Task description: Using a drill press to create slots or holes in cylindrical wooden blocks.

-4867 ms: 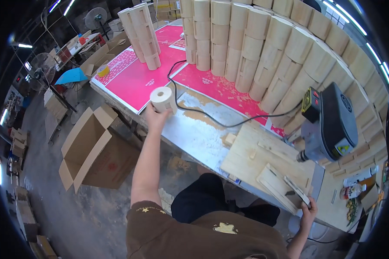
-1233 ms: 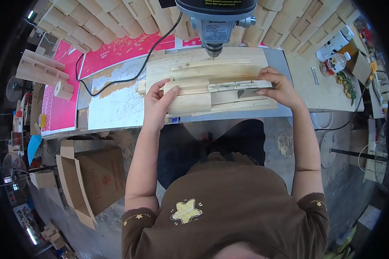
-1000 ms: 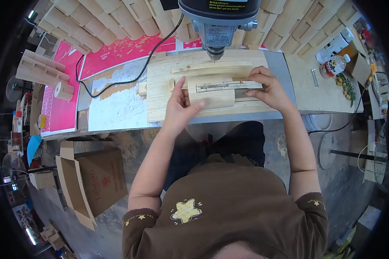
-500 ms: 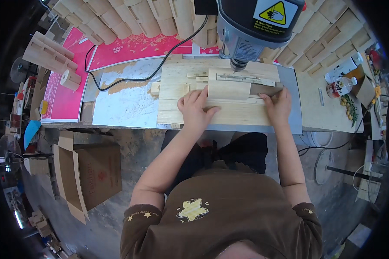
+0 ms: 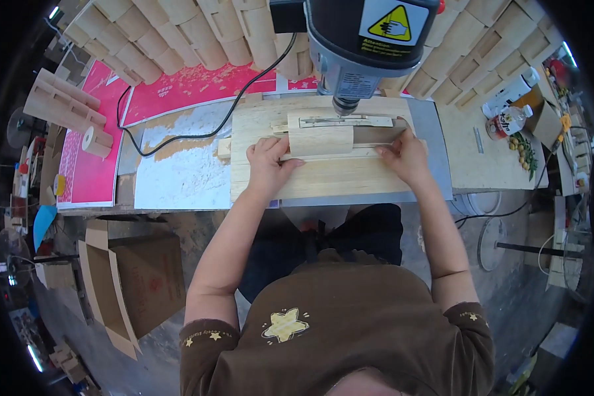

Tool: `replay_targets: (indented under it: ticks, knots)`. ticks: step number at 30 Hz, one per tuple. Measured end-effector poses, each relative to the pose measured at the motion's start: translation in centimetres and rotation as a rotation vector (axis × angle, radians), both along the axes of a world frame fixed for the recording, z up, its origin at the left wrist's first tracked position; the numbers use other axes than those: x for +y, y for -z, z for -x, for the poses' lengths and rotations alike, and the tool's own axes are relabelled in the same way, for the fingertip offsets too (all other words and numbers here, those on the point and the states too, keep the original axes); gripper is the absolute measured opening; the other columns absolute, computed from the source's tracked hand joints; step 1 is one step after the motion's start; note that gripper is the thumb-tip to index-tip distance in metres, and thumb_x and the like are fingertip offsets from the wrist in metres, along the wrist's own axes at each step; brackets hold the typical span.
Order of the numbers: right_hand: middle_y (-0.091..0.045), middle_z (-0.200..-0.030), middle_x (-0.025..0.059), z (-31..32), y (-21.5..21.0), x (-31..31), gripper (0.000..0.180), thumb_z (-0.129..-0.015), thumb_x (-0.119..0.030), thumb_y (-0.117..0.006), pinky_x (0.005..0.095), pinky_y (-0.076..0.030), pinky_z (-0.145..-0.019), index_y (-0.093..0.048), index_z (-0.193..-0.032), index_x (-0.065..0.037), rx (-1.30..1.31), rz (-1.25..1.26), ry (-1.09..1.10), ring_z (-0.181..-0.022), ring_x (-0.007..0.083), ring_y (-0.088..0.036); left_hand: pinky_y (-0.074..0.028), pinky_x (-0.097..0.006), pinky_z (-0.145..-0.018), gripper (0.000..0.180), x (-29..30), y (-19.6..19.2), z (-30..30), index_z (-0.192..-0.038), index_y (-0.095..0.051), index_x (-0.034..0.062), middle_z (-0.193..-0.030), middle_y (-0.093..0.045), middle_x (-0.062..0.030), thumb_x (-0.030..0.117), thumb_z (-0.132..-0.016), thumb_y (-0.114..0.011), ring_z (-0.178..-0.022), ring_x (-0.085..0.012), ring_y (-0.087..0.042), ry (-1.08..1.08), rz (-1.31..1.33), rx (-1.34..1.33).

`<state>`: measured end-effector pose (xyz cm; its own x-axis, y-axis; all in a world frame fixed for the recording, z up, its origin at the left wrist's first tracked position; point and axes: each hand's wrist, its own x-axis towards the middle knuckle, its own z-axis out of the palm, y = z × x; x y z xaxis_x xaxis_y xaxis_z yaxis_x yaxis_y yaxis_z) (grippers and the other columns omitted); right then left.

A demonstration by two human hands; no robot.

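Slid rightward since the earlier frame: wooden cylinder [image 5: 321, 141], long axis left-to-right. Left hand [image 5: 268, 164]: nearer, curled beside its left end, grip unclear. Right hand [image 5: 408, 157]: pinching grey holder [image 5: 374, 135] protruding rightward. Drill chuck [image 5: 345, 105]: just beyond.

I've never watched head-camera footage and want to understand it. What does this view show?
A fisheye camera on the person's head looks down, so straight edges curve near the rim. Both hands are bare. The left hand is at the left end of a wooden cylinder; the right hand appears to hold a grey plate jutting from its right end. Beneath lies a board. The drill overhangs the cylinder. More cylinders stand behind, and a cardboard box sits on the floor.
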<state>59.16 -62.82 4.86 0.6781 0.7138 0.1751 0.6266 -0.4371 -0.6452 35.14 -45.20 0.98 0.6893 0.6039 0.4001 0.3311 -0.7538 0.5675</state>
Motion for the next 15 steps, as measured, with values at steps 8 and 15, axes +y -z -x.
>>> replay_targets:
  ticks: [8, 15]
  knots:
    - [-0.059, -0.068, 0.0110, -6.0, -20.2, 5.6, 0.030, -0.091, -0.029, -0.051, 0.0298, -0.045, -0.064, -0.063, -0.092, -0.002, -0.255, -0.662, -0.130, -0.063, 0.0248, -0.055, -0.035, -0.035, -0.069, 0.038, 0.1, -0.3, -0.6, -0.095, -0.066, 0.0120, -0.071, -0.052, 0.0007, 0.015, -0.059, -0.078, -0.072, -0.0192, -0.049, 0.068, -0.051, -0.057]
    - [-0.059, -0.077, 0.0230, -0.7, -21.2, 7.2, 0.033, -0.088, -0.026, -0.047, 0.0374, -0.045, -0.065, -0.060, -0.084, 0.004, -0.451, -0.426, -0.200, -0.070, 0.0337, -0.058, -0.039, -0.035, -0.058, 0.034, 0.2, -0.3, -0.4, -0.091, -0.066, 0.0093, -0.068, -0.050, -0.0046, 0.011, -0.059, -0.077, -0.064, -0.0226, -0.048, 0.073, -0.066, -0.102]
